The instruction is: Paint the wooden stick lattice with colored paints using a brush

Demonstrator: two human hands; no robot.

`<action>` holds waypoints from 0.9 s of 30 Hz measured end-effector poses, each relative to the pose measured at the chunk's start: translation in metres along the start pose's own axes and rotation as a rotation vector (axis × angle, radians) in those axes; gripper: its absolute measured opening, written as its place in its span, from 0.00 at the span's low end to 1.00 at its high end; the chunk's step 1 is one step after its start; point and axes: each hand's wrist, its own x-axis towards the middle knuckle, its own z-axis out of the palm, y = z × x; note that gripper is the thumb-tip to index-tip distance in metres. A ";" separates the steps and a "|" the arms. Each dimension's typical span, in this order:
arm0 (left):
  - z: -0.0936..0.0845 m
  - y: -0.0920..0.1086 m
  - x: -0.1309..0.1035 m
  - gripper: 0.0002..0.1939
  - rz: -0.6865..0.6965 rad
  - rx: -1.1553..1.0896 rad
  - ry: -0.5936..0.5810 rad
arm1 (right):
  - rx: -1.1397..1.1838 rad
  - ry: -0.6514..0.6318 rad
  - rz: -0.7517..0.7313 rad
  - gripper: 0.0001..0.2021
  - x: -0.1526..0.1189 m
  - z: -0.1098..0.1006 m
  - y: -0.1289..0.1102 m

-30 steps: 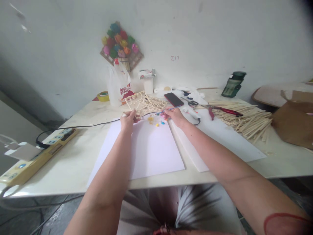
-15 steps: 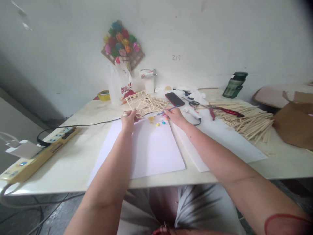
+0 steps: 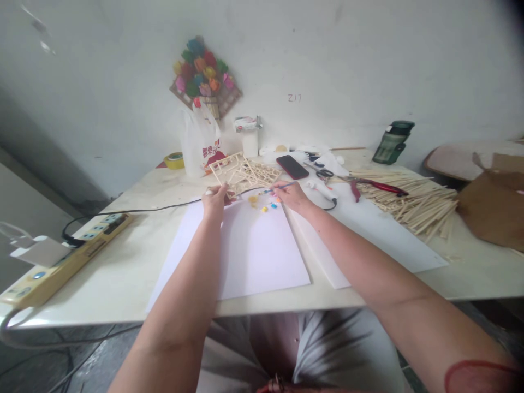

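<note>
Slim blue brush (image 3: 269,190): slanted, gripped in right hand (image 3: 290,196), tip leftward. Pale stick frame (image 3: 226,159): openwork, askew, near corner at left hand (image 3: 214,201).

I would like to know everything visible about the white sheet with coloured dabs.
The white sheet looks like paper or card. Near its far edge are yellow, blue and orange dabs and a yellowish smear. It lies mostly flat on the table, close to the front edge. The left hand is over its far left part, the right hand by its far right corner; whether they touch it is unclear.
</note>
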 end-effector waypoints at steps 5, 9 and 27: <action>-0.001 0.000 0.000 0.15 0.014 0.005 0.007 | -0.124 0.005 -0.120 0.10 -0.002 -0.002 -0.002; -0.002 -0.001 0.001 0.16 0.029 0.010 -0.009 | -0.100 0.036 -0.160 0.10 -0.004 -0.003 -0.002; -0.003 -0.003 0.004 0.16 0.013 -0.010 0.009 | 0.290 0.046 0.011 0.23 -0.004 -0.007 -0.016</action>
